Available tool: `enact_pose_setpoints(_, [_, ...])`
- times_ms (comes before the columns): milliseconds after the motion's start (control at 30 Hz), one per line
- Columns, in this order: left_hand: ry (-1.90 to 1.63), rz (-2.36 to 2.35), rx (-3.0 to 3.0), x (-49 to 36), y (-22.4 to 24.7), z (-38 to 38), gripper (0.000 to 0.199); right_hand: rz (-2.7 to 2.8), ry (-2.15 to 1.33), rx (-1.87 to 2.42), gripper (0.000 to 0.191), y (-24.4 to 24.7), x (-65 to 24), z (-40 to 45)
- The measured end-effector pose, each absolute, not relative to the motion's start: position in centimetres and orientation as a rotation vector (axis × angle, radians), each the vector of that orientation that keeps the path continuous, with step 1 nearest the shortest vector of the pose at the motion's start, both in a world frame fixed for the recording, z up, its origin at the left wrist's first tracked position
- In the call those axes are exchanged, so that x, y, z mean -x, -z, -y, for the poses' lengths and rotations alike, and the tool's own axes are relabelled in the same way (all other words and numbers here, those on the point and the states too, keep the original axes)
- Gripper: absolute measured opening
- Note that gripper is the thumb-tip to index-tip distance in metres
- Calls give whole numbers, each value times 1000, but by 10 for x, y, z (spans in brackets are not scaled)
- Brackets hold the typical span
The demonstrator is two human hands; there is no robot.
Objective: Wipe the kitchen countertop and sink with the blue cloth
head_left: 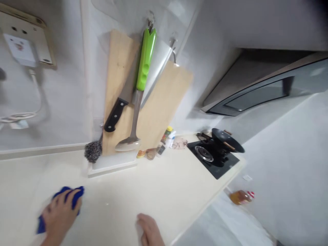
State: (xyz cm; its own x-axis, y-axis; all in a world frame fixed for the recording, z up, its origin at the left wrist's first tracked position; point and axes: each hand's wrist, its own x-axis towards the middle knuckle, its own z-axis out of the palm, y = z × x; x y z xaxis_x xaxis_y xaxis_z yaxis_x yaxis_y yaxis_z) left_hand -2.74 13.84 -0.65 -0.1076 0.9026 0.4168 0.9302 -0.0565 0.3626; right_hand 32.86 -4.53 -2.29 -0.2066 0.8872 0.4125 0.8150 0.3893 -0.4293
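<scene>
My left hand (60,213) presses a crumpled blue cloth (78,194) against the pale countertop (112,191) at the lower left. Bits of the cloth poke out between and around its fingers. At the bottom centre, partly cut off by the frame, my right hand (150,229) is over the counter with its fingers curled together. Nothing shows in it, and its far side is hidden. A wire scrubber (93,151) hangs by the wall, beyond the left hand.
A green-handled ladle (146,61), a black-handled knife (116,114) and a cutting board (164,99) hang at a white rack (112,169). To the right are a cooktop (217,162) with a wok (225,140), a range hood (263,85) and an oil bottle (241,197).
</scene>
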Motion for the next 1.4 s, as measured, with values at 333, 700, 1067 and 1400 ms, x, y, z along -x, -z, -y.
enact_pose_setpoints(333, [917,1684,2682,-140,10,-45,33,1757,-177,1495,50,38,-337,56])
enact_pose_setpoints(700, [1162,1982,2528,-81,19,-60,52,2368,-190,1389,60,-1,-297,-9])
enact_pose_setpoints(1067, [1019,2280,2125,32,16,-32,44,2153,4,1954,53,20,-381,-14])
enact_pose_setpoints(1400, [905,2107,2125,29,20,-41,44,1985,96,2158,59,20,-413,47])
